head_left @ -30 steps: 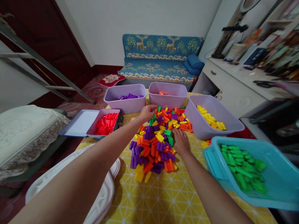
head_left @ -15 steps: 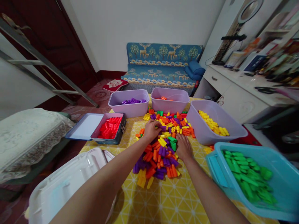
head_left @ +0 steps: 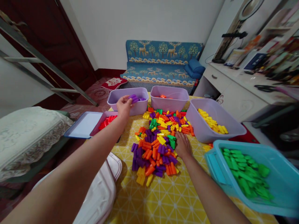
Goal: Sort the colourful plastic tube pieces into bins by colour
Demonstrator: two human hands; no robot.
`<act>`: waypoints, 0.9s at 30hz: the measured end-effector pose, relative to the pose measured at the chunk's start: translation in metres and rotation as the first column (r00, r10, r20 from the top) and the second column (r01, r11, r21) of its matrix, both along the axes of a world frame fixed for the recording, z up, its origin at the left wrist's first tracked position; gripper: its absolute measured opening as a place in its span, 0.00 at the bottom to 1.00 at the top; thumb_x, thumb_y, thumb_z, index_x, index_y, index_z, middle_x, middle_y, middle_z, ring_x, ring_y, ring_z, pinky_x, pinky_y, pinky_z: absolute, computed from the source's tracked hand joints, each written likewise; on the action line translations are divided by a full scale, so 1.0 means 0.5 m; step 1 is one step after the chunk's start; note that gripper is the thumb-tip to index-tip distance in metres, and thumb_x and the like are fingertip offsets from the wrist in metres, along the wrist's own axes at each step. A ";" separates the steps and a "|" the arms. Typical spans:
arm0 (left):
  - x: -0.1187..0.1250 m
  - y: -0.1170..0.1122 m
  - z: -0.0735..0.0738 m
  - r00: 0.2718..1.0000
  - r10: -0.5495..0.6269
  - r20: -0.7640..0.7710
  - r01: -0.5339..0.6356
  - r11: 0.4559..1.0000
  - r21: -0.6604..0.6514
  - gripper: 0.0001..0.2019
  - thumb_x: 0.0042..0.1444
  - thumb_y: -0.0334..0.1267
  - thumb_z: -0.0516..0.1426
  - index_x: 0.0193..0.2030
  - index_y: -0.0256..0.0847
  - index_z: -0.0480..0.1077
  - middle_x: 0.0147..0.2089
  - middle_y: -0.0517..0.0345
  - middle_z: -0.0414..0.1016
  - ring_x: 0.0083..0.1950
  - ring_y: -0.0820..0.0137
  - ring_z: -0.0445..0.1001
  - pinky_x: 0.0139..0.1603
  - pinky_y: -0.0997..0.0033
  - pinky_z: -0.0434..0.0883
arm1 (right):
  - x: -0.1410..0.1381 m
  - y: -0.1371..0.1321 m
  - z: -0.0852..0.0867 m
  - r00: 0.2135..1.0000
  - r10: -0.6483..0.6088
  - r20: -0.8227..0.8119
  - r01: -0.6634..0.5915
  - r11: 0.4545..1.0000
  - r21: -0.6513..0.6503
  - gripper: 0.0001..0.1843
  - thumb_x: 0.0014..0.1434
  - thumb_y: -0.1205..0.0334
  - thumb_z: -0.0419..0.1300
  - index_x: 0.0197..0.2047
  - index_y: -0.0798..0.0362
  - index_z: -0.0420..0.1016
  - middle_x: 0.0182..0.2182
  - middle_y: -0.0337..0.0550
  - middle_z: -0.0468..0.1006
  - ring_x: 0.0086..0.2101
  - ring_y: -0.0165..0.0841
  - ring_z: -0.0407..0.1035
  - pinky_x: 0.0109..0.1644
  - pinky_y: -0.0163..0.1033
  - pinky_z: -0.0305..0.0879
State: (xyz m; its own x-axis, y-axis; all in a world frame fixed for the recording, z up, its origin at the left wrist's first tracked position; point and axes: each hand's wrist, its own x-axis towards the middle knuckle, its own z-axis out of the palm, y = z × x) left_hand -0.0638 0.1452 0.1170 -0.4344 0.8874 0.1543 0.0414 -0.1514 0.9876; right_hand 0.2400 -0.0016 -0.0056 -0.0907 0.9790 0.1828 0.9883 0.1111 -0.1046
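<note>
My left hand (head_left: 124, 105) is closed on a purple plastic piece (head_left: 134, 98), held over the front rim of a lilac bin (head_left: 126, 109) that has more purple pieces inside. My right hand (head_left: 182, 143) rests on the table at the right edge of a mixed pile (head_left: 154, 152) of orange, purple, yellow, green and red plastic pieces. Its fingers are stretched out beside a few green pieces (head_left: 172, 143), and I see nothing held in it.
Behind the pile stands a lilac bin (head_left: 169, 104) with some orange pieces. To the right are a lilac bin (head_left: 198, 127) of yellow pieces and a turquoise bin (head_left: 218, 169) of green ones. Red pieces (head_left: 106, 122) fill an open box at left, near white lids (head_left: 100, 193).
My left hand has moved from the pile up and left to the lilac bin, carrying a purple piece. My right hand has stayed in nearly the same place.
</note>
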 end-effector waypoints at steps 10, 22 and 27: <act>-0.072 0.062 0.048 0.996 0.084 -0.034 -0.089 0.974 -0.208 0.22 0.53 0.37 0.61 0.54 0.32 0.67 0.43 0.49 0.78 0.48 0.66 0.76 0.52 0.61 0.72 | -0.005 -0.006 0.016 1.000 -0.002 0.001 0.002 1.000 -0.011 0.25 0.63 0.64 0.47 0.60 0.62 0.66 0.60 0.53 0.68 0.60 0.42 0.58 0.66 0.46 0.47; 0.022 -0.159 -0.132 0.682 -0.269 -0.680 0.075 0.951 -0.301 0.16 0.51 0.35 0.59 0.47 0.38 0.76 0.52 0.46 0.77 0.56 0.58 0.73 0.61 0.58 0.67 | -0.005 -0.006 0.014 1.000 -0.015 0.009 0.015 1.000 -0.004 0.25 0.63 0.64 0.47 0.61 0.61 0.65 0.60 0.53 0.68 0.60 0.42 0.58 0.66 0.46 0.48; 0.062 -0.248 -0.194 0.544 -0.257 -0.799 -0.062 0.937 -0.343 0.19 0.59 0.40 0.53 0.56 0.42 0.72 0.67 0.46 0.63 0.70 0.52 0.55 0.69 0.47 0.54 | -0.004 -0.006 0.011 1.000 -0.018 0.002 0.018 1.000 0.000 0.25 0.62 0.65 0.47 0.61 0.61 0.66 0.61 0.53 0.67 0.60 0.41 0.58 0.67 0.46 0.48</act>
State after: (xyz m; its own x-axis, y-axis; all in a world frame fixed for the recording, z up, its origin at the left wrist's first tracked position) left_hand -0.0327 0.0214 0.0200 -0.1618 0.9797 0.1184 0.8584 0.0805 0.5066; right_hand 0.2381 -0.0048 -0.0001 -0.0732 0.9806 0.1821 0.9903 0.0930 -0.1029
